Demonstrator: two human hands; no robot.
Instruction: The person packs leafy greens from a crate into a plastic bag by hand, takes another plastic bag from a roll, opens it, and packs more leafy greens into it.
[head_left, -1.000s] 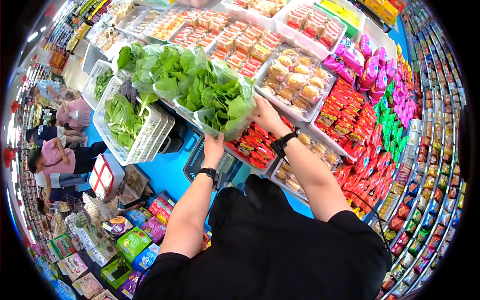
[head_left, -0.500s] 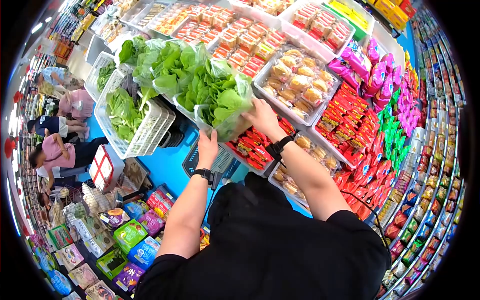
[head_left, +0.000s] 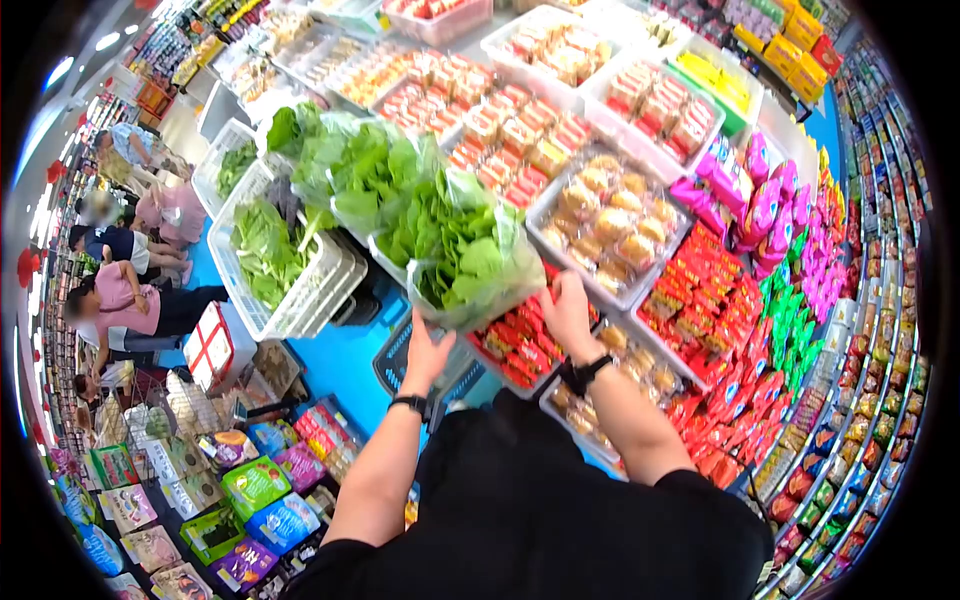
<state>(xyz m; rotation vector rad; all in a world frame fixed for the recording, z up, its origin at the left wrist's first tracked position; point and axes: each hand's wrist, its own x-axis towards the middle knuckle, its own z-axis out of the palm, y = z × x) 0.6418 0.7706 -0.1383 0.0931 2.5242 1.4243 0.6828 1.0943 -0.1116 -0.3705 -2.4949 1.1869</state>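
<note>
A clear plastic bag of leafy greens (head_left: 478,268) lies in front of me at the near end of a row of similar bags. My right hand (head_left: 568,318) pinches the bag's right edge, with the fingers curled. At the bag's lower left corner is my left hand (head_left: 428,356), its thumb and forefinger spread and the fingertips at the plastic. Some of its other fingers are hidden. Just below the bag sits a tray of red-wrapped snacks (head_left: 520,350). A dark basket (head_left: 395,360) is partly visible behind my left hand.
White crates (head_left: 300,315) of greens stand to the left. Trays of packaged buns (head_left: 610,225) and red packets (head_left: 700,290) lie to the right. Boxed goods (head_left: 262,480) fill the lower left. Several people (head_left: 130,300) are beyond on the left.
The view has shifted, so the goods appear lower and further right. My left thumb and forefinger have spread wider apart at the bag's corner. My right hand stays at the bag's right edge.
</note>
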